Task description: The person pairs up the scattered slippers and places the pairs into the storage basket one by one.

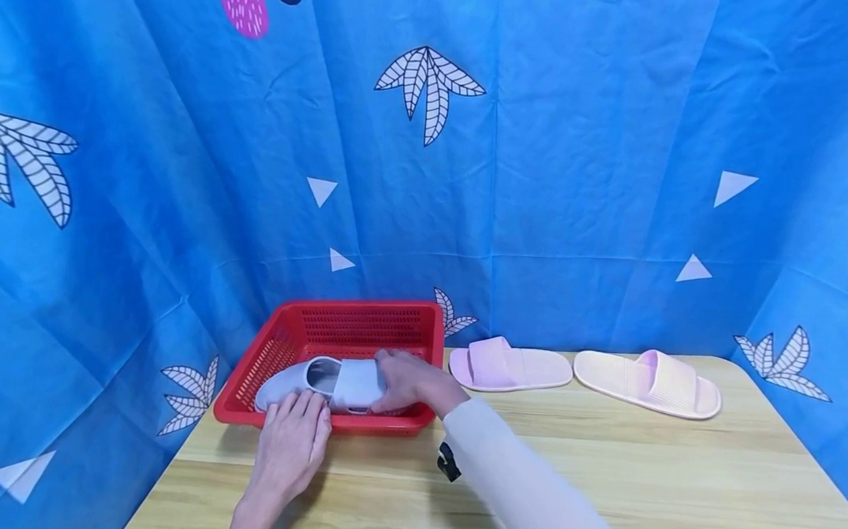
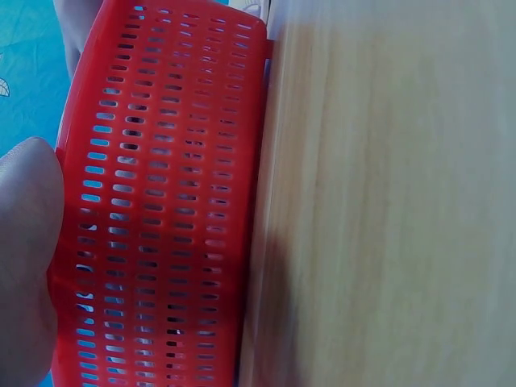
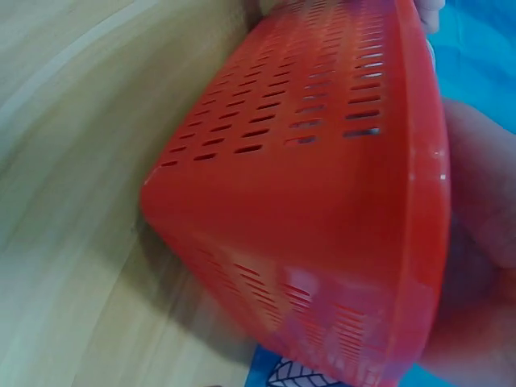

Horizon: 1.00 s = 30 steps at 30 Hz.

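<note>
A red plastic basket (image 1: 360, 423) with slotted walls stands on the table. Pale grey footwear lies inside: a rounded closed toe (image 1: 280, 386) to the left and a broad band (image 1: 358, 381) to the right, with a dark opening between them. My left hand (image 1: 292, 436) curls its fingers over the basket's front rim, close by the toe; its fingertips are hidden. Reaching in over the right side, my right hand (image 1: 408, 380) grips the right end of the grey shoe, thumb to the front and fingers behind. In the right wrist view, the basket wall (image 3: 282, 193) hides most of that hold.
To the right of the basket, a pink slide slipper (image 1: 543, 368) and a cream slide slipper (image 1: 611, 375) lie along the back of the wooden table (image 1: 599, 477). A blue patterned curtain (image 1: 577, 184) hangs behind and at both sides.
</note>
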Motion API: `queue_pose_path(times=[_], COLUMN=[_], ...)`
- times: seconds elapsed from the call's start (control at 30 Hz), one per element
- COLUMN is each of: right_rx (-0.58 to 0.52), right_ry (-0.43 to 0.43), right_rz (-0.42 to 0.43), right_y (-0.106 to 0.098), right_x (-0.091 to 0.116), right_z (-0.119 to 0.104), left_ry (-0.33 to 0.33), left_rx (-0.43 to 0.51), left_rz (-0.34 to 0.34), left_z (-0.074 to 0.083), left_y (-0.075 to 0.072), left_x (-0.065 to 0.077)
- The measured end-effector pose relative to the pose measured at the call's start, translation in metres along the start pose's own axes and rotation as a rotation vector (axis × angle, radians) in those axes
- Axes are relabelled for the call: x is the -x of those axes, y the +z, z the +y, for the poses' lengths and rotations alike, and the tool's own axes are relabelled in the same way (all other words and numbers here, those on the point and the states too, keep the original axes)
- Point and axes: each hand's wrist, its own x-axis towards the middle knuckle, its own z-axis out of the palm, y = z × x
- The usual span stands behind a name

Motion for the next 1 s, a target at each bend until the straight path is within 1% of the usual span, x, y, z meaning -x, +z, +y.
queue_pose_path(times=[0.2, 0.37, 0.47, 0.57, 0.7, 0.77, 1.0], right_rx=[0.029, 0.008, -0.017, -0.029, -0.005, 0.004, -0.016], right_ry=[0.022, 0.037, 0.025, 0.002, -0.031, -0.048, -0.102], right_rz=[-0.032, -0.060, -0.067, -0.048, -0.002, 0.023, 0.108], right_y=[0.000, -0.002, -0.004, -0.007, -0.010, -0.011, -0.014], right_x=[0.003, 0.007, 0.008, 0.009, 0.012, 0.015, 0.027], right_z=[0.001, 0.001, 0.000, 0.000, 0.000, 0.000, -0.001], left_ry=[0.004, 0.003, -0.005, -0.010, -0.005, -0.004, 0.006], left_rx=[0.007, 0.006, -0.001, 0.002, 0.005, 0.002, -0.009], left_rz=[0.015, 0.015, 0.004, 0.002, 0.005, 0.004, 0.002], left_z=[0.002, 0.003, 0.004, 0.003, 0.002, 0.002, 0.000], left_y=[0.001, 0.001, 0.001, 0.001, 0.000, 0.000, -0.001], left_x=[-0.001, -0.002, -0.002, -0.002, -0.003, -0.002, 0.002])
